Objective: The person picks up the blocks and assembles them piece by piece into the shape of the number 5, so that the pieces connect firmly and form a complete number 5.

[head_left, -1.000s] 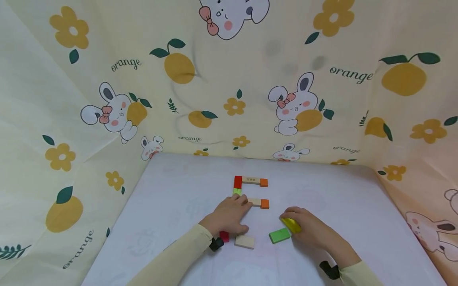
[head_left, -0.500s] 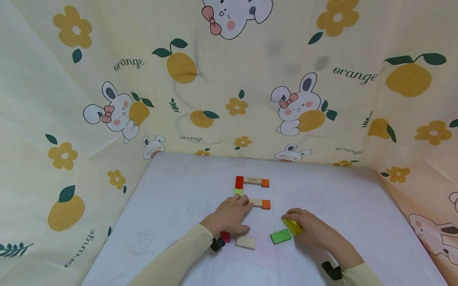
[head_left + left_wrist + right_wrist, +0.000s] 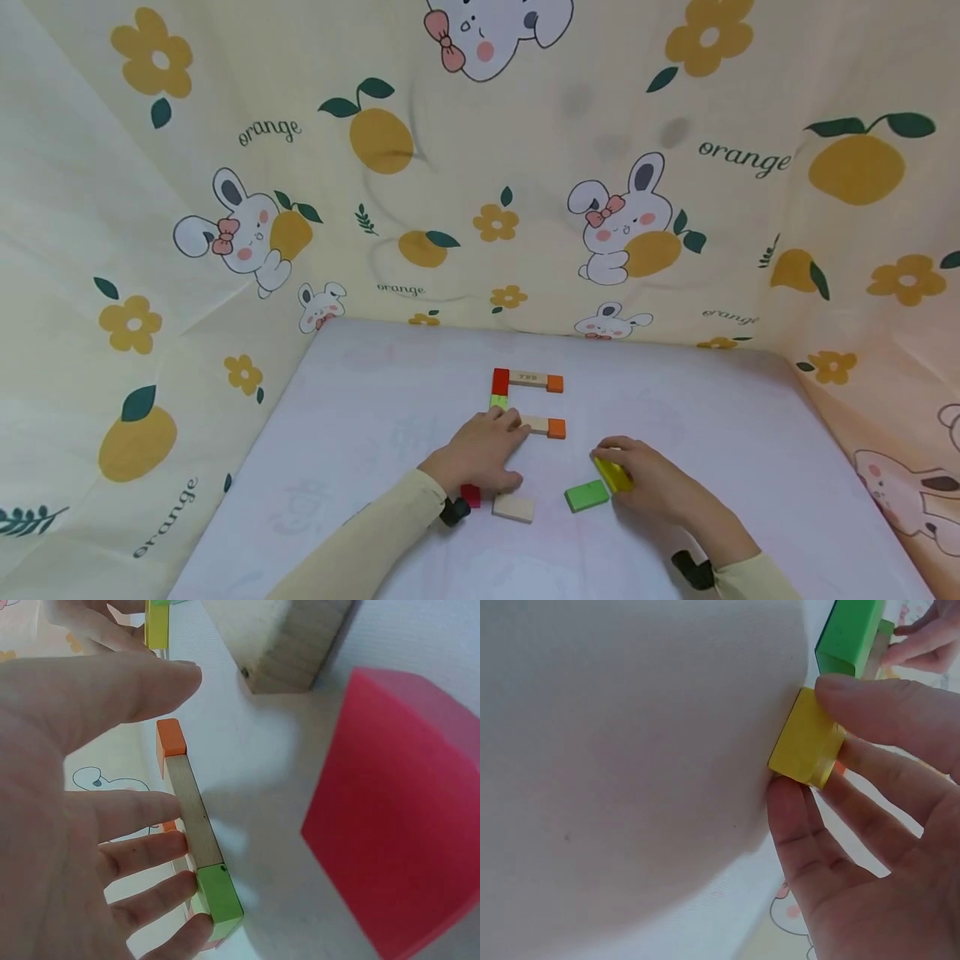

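Observation:
My right hand (image 3: 648, 475) holds a yellow block (image 3: 804, 739) between thumb and fingers, close to the table. Beside it lies a green block (image 3: 587, 496). My left hand (image 3: 480, 454) rests with extended fingers at a row made of a green block (image 3: 220, 894), a wooden plank (image 3: 196, 810) and an orange block (image 3: 171, 738); its fingertips touch the row's side. Farther back, a red block (image 3: 500, 382) meets another wooden plank (image 3: 528, 378) tipped by an orange block (image 3: 555, 383). A light green block (image 3: 498, 402) joins below the red one, partly covered by my left hand.
Near my left wrist lie a crimson block (image 3: 470, 496) and a loose plain wooden block (image 3: 513, 507). The white tabletop (image 3: 360, 375) is backed by a cream cloth (image 3: 480, 275) printed with rabbits and oranges, which also stands at both sides.
The head view has shifted slightly. Both hands keep nearly the same places, and the yellow block stays in my right hand.

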The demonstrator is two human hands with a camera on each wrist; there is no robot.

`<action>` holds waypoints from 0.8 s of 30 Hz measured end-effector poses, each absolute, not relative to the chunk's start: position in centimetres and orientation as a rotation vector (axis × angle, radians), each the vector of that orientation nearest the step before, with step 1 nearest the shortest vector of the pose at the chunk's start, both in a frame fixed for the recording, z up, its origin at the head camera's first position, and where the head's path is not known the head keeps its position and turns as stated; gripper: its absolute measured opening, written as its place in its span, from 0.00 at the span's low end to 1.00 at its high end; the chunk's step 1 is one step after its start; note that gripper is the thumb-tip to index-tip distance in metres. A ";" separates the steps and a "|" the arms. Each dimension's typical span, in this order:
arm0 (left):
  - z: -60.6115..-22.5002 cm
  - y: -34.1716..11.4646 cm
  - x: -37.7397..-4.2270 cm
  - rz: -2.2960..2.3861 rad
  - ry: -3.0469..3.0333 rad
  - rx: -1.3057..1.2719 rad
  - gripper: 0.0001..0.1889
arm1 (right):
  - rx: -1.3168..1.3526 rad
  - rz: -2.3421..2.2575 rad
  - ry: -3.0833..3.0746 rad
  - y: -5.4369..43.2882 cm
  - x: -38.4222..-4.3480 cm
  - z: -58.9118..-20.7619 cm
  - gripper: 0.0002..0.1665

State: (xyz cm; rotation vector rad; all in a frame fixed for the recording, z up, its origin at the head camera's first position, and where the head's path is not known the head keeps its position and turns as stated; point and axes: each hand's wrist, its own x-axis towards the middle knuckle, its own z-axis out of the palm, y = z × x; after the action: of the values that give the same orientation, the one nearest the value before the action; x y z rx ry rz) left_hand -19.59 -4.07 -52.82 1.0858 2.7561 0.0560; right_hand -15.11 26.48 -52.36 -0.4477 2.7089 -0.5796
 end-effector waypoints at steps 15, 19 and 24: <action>-53.0 -4.1 -19.5 0.056 2.774 1.110 0.40 | -0.411 -0.678 2.723 26.9 -14.9 -52.4 0.34; -52.9 -4.0 -19.4 0.066 2.775 1.113 0.40 | -0.421 -0.678 2.752 26.8 -14.8 -52.3 0.34; -52.8 -4.1 -19.3 0.061 2.784 1.122 0.40 | -0.440 -0.669 2.780 26.5 -15.1 -51.7 0.34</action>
State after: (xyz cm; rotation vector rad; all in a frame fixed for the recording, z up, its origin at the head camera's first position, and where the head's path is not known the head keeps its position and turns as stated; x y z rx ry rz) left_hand -19.28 -4.10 -52.84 1.1224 2.7836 0.0607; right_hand -15.07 26.48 -51.73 -0.4401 2.7796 -0.6695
